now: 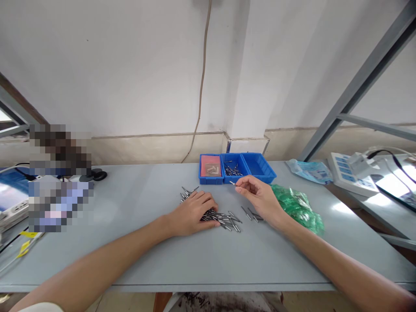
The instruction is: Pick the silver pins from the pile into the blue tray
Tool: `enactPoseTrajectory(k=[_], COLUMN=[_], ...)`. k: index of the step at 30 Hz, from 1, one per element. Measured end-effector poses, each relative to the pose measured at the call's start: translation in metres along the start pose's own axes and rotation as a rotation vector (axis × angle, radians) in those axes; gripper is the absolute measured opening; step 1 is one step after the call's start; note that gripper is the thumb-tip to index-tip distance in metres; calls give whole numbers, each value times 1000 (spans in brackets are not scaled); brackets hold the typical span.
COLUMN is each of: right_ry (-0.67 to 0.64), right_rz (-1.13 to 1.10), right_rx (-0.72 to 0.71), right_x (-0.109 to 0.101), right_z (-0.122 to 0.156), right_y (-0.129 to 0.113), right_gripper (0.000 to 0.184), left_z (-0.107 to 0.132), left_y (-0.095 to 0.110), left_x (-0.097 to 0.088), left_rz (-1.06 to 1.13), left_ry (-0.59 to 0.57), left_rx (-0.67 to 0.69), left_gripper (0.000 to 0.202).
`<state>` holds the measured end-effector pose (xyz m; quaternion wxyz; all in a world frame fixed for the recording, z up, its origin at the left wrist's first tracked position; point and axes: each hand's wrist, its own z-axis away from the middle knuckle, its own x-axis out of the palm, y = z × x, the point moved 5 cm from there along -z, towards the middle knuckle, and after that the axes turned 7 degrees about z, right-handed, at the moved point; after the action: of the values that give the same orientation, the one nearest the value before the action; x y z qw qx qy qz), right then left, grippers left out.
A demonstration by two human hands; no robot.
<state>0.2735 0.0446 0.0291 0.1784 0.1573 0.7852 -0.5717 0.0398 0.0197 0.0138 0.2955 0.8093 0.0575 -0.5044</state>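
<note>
A pile of small metal pins (pixel 224 218) lies in the middle of the grey table (pixel 136 242). My left hand (pixel 195 212) rests on the pile's left part, fingers curled over the pins. My right hand (pixel 258 195) is raised a little to the right of the pile and pinches one metal pin (pixel 232 183) between thumb and fingers, its tip pointing toward the blue tray. The blue three-compartment tray (pixel 260 167) stands just behind the hands; its middle compartment holds several pins (pixel 231 170), and its left one holds a pink packet (pixel 210 166).
A heap of green plastic bags (pixel 299 208) lies right of my right hand. A pale blue packet (pixel 310 170) and a white power strip (pixel 344 171) sit at the far right. Black round objects (pixel 95 175) and a blurred area are at the left. The wall is close behind.
</note>
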Motion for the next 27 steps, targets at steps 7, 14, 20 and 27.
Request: enactPoseTrajectory(k=[7,14,20,27], right_ry=[-117,-210,-192,-83], right_rz=[-273,-555,-599,-462], right_rx=[165,255,262,202], right_x=[5,14,12,6], right_z=[4,5,4,2], right_y=[-1,3,4,6], right_gripper=[31,28,26,29], left_z=[0,0,0,0], left_y=[0,-1,0,0], left_x=[0,1,1,0], left_rz=[3,1,-1,9], left_ry=[-6,-11,-16,-9], left_rx=[-3,-9,-15,-15], left_gripper=[31,31,31,32])
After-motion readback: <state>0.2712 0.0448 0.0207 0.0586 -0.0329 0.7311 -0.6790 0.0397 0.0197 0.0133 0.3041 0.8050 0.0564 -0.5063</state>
